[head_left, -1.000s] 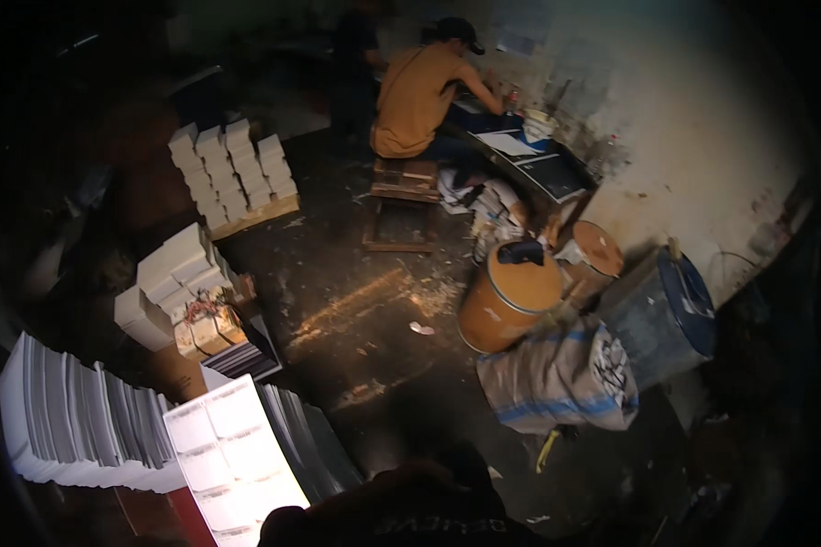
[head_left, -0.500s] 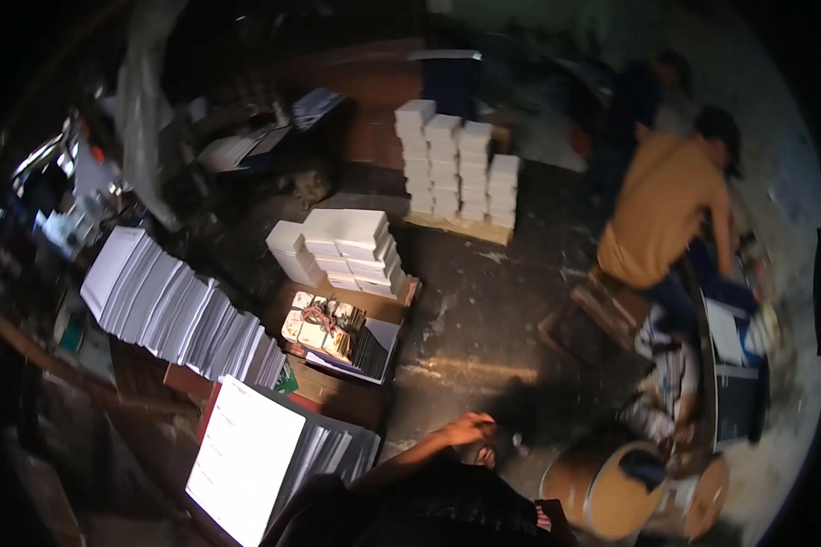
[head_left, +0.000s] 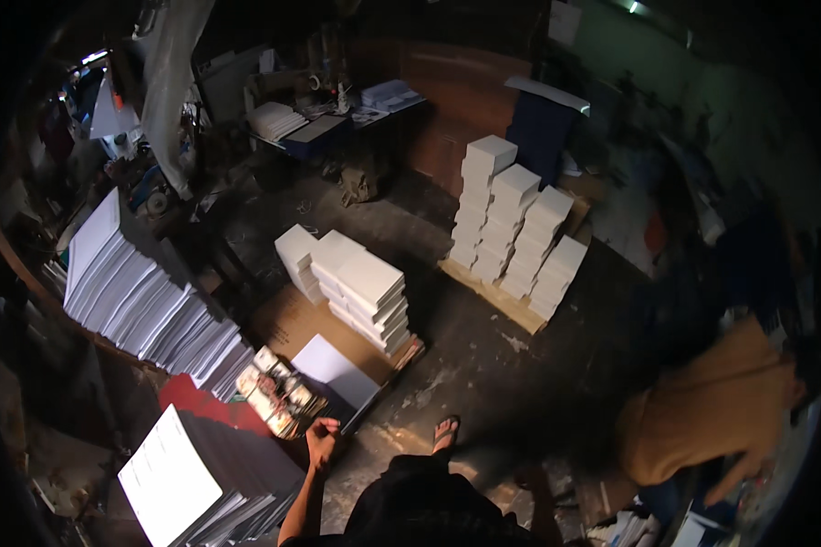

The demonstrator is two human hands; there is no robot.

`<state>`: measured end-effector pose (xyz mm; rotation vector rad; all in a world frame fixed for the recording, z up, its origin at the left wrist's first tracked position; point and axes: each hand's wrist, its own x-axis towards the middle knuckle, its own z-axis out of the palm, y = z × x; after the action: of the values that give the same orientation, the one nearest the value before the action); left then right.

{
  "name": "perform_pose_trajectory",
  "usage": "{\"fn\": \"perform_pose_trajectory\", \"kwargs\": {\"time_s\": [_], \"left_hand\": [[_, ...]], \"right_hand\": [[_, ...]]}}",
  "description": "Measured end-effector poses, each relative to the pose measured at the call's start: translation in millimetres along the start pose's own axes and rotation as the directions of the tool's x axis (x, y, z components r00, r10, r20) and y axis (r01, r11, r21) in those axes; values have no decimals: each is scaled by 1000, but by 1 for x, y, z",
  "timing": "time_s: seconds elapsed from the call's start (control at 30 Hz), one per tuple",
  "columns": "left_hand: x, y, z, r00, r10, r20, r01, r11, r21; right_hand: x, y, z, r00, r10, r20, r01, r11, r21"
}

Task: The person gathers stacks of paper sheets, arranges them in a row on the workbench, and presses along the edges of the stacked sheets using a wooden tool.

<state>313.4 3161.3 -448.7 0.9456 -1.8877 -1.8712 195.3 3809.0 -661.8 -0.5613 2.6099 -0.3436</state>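
My left hand (head_left: 322, 441) is held low in front of me with its fingers loosely bent and nothing visible in them. Just beyond it lies a string-tied bundle (head_left: 278, 392) of worn, yellowish cards or papers. Beside the bundle is a pale flat-topped stack (head_left: 336, 368) on a brown cardboard sheet (head_left: 287, 319). My right hand (head_left: 531, 479) hangs at my side in deep shadow; its fingers cannot be made out. To the left of my left forearm stands a thick stack of white sheets (head_left: 169, 479).
A long leaning row of paper stacks (head_left: 150, 305) runs along the left. White paper blocks (head_left: 360, 273) stand on the cardboard, and taller columns (head_left: 511, 219) on a low pallet (head_left: 493, 296). A person in a mustard shirt (head_left: 707, 401) bends at the right. A desk (head_left: 319, 137) stands behind.
The view has swung right and my position has shifted; the stacks sit differently in the picture. My left hand has come back from outstretched to near the tied bundle. My sandalled foot now shows ahead.
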Motion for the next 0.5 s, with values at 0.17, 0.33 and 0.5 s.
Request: {"fn": "perform_pose_trajectory", "kwargs": {"time_s": [0.17, 0.33, 0.5], "left_hand": [[165, 115, 148, 949, 228, 217, -262, 954, 148], [279, 188, 236, 745, 230, 626, -556, 733, 392], [317, 153, 329, 805, -212, 554, -222, 759, 612]], "right_hand": [[63, -34, -108, 831, 410, 376, -556, 576, 600], [179, -12, -201, 781, 408, 472, -624, 531, 574], [325, 24, -257, 743, 403, 535, -662, 558, 500]]}}
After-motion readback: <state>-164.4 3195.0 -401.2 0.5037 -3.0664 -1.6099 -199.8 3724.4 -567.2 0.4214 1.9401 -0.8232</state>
